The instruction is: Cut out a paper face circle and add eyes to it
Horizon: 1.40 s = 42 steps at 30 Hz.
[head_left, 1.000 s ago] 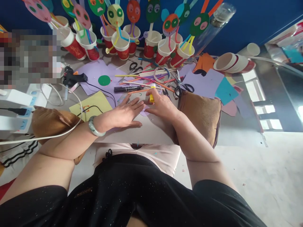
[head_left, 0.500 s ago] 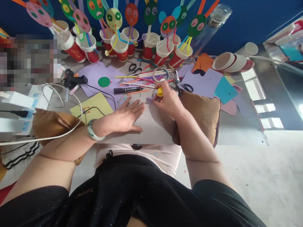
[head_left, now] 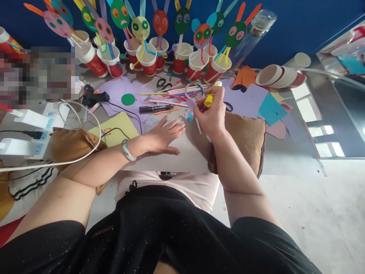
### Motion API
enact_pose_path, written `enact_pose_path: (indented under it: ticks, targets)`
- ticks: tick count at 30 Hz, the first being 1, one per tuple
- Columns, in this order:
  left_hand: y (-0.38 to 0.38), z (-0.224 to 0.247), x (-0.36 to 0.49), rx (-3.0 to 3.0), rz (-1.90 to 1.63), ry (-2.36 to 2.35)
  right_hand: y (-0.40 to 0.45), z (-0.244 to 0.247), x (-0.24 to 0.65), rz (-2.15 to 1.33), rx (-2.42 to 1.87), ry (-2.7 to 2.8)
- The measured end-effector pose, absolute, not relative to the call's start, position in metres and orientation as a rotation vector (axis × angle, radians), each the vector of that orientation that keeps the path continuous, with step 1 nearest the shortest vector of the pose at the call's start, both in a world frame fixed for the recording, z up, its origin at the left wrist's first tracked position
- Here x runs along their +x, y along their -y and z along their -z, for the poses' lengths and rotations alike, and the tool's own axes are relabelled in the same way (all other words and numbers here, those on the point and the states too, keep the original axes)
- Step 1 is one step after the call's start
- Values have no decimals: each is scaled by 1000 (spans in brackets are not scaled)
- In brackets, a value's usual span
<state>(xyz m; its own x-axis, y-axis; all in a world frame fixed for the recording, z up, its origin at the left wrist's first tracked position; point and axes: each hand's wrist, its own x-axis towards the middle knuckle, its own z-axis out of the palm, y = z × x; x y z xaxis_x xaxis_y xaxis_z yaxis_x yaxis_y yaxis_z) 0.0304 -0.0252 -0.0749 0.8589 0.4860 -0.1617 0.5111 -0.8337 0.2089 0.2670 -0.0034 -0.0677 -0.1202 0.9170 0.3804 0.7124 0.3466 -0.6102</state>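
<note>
And away goes the right hand [head_left: 212, 114], shifted up to right of centre frame, gripping a yellow glue stick [head_left: 209, 100] and pinching a purple paper piece [head_left: 191, 104], seemingly now free of the counter [head_left: 189, 154], while the left hand [head_left: 164, 136] lies flat, fingers spread.

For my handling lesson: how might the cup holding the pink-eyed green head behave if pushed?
The cup would probably tip easily, since the head stands high above it. It looks papery, so likely light and easily dented.
</note>
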Motion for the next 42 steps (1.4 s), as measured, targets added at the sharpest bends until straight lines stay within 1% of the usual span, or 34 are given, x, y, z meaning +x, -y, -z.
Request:
enact_pose_path:
  ticks: [5,6,10,11,14,17,18,21,22,27,29,31,34,36,39,42]
  targets:
    - [16,75,32,2776,28,-1080,6,65,264,-350,-1409,1854]
    - [17,74,31,2779,20,-1081,6,64,263,-362,-1407,1856]
    - [28,70,31,2823,108,-713,9,58,261,-446,-1419,1868]
    - [30,69,31,2816,142,-685,10,58,261,-463,-1423,1877]
    - [30,69,25,2798,177,-870,10,55,260,-501,-1418,1908]
    - [35,71,17,2805,114,-1090,12,52,260,-601,-1396,1953]
    - [39,71,15,2827,105,-1044,13,51,261,-664,-1383,1964]
    - [57,70,10,2876,157,-703,16,48,261,-890,-1312,1953]
    - [62,69,9,2885,157,-691,17,48,261,-953,-1285,1941]
    - [74,45,11,2949,109,-1096,21,54,252,-1103,-1229,1946]
    - [80,32,15,2973,206,-1138,22,57,247,-1105,-1236,1977]
    - [89,23,18,2996,313,-1003,22,60,243,-1066,-1260,2022]
    - [105,20,19,3017,334,-834,23,63,239,-1002,-1311,2071]
    - [112,23,18,3028,313,-806,24,66,237,-989,-1331,2084]
    - [110,30,18,2976,284,-896,24,69,237,-970,-1338,2109]
    - [100,38,22,2954,159,-900,24,67,241,-854,-1373,2100]
